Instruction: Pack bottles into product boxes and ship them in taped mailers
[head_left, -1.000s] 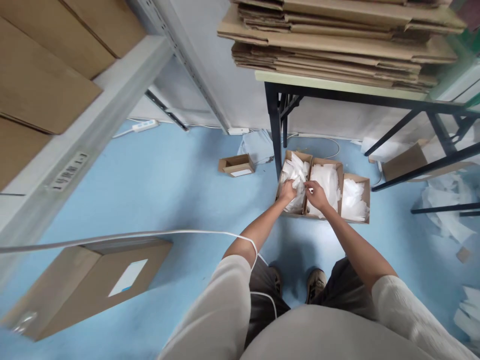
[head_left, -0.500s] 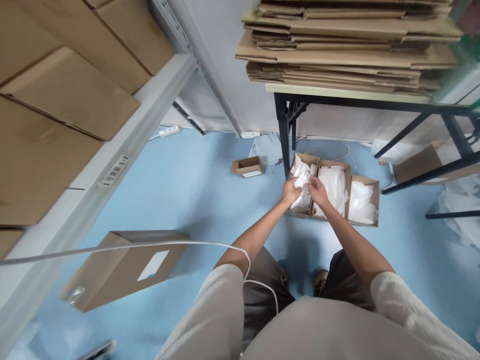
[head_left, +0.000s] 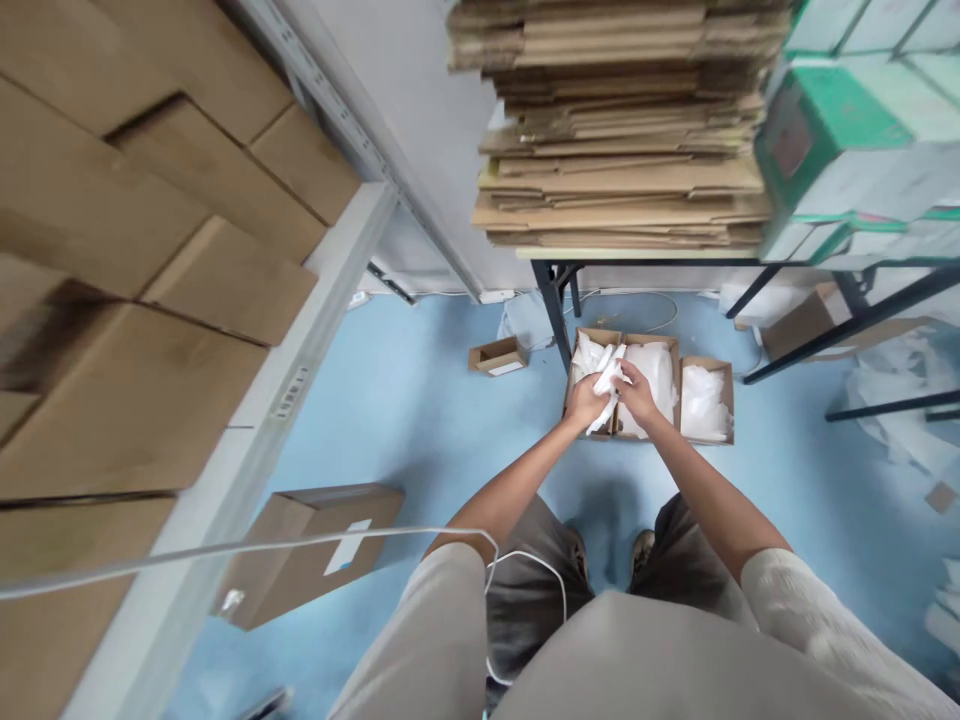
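Note:
Three cardboard boxes stand side by side on the blue floor, each with white packets inside: a left box (head_left: pixel 570 385), a middle box (head_left: pixel 676 400) and a right box (head_left: pixel 728 400). Above the left box, my left hand (head_left: pixel 587 401) is closed round a white packet (head_left: pixel 609 378). My right hand (head_left: pixel 636 392) has its fingers closed on the same packet from the right side. The packet looks thin and crumpled; what it contains cannot be seen.
Behind the boxes stands a black-legged table (head_left: pixel 553 310) bearing flattened cardboard (head_left: pixel 622 180) and green-white boxes (head_left: pixel 832 140). A small open box (head_left: pixel 498 356) lies left of it. A shelf (head_left: pixel 300 340) with cartons and a floor carton (head_left: pixel 315 550) are at left. A white cable (head_left: pixel 337 538) crosses the view.
The white packet is now lifted clear in both hands, above the left box. The view has tilted up and turned, so more of the table's stacks and shelf cartons show.

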